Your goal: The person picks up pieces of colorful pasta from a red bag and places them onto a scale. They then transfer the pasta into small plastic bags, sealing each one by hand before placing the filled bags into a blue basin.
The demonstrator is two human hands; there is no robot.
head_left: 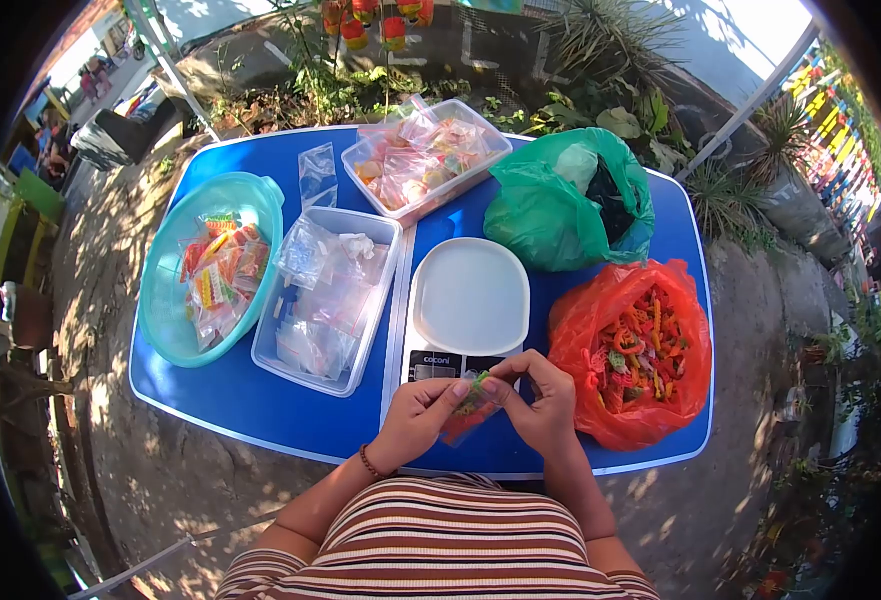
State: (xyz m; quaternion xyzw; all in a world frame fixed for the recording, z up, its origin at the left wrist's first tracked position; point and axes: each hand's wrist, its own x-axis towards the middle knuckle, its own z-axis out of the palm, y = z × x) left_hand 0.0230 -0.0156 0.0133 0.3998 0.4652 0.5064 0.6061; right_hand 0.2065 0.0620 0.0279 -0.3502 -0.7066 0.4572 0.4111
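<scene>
Fingers of the left hand [426, 408] and right hand [532, 397] pinch a clear plastic bag of colourful pieces [472, 408] between them; the kitchen scale [470, 300] sits just beyond the fingertips.

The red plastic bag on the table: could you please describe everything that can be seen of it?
The red bag looks thin and crinkled, with a wide, uneven open mouth. It sits upright near the right edge of the table, full of small red, orange and yellow pieces resembling chillies. The green bag is beyond it; the right hand is close, but contact is unclear.
</scene>
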